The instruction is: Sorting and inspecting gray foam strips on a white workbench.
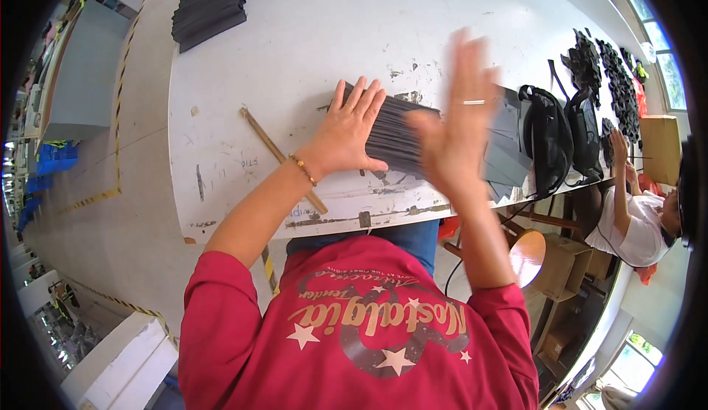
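Note:
A stack of thin dark grey sheets (398, 139) stands on edge near the front of the white table (295, 34). My left hand (348, 131) lies against the stack's left end, fingers stretched and thumb apart, with a beaded bracelet on the wrist. At the stack's right end my right hand (463, 126) is raised with its fingers straight up and a ring on one finger; motion blurs it. Whether it touches the stack I cannot tell. Loose flat dark grey pieces (509, 141) are spread just beyond it to the right.
A wooden stick (276, 152) lies left of my left forearm. Another dark stack (212, 4) is at the far left. Black bags (547, 137) and dark bundles (582, 63) line the right side, where a co-worker in white (636, 218) sits. A round stool (527, 255) stands below the table.

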Tool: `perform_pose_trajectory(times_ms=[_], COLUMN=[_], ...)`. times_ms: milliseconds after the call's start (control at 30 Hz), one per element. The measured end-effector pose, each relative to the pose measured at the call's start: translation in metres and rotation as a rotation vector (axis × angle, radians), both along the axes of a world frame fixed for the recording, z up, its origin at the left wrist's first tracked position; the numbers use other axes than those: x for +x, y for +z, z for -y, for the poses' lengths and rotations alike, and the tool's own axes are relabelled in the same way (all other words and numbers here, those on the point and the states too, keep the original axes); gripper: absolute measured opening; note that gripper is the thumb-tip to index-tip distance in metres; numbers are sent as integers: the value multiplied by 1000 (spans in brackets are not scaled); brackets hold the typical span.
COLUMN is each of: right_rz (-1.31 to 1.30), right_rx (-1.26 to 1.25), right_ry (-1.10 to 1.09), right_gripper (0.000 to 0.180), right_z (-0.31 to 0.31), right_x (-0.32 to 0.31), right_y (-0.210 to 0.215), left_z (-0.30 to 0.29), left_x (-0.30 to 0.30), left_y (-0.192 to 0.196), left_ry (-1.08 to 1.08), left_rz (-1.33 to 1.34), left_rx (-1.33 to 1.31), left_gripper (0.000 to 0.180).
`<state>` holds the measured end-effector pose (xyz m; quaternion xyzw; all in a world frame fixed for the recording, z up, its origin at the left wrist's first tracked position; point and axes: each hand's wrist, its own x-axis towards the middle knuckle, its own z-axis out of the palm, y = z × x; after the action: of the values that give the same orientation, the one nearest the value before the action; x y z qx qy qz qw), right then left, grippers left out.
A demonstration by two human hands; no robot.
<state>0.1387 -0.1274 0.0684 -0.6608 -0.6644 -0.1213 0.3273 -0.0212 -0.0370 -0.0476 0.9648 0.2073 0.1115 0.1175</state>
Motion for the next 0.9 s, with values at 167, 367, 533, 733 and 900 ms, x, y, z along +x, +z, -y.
perform_pose_trajectory(times_ms=[167, 367, 533, 733, 900], right_rz=[4, 40, -75, -254, -237], right_rx=[-419, -34, -542, -822, -855], right_ry=[-7, -86, -63, 189, 261], right_gripper=[75, 73, 67, 89, 116], right_z=[-8, -34, -22, -21, -14], right_x=[14, 11, 19, 32, 42], right_y=[-120, -17, -118, -92, -88], left_z=[9, -1, 6, 30, 89], left_x=[9, -4, 6, -1, -15], left_y=[13, 9, 8, 34, -12], left_ry=[-83, 6, -79, 86, 446], left_rz=[-106, -190, -113, -28, 441], left_rx=[-101, 39, -46, 73, -114], left_gripper=[135, 134, 132, 114, 85])
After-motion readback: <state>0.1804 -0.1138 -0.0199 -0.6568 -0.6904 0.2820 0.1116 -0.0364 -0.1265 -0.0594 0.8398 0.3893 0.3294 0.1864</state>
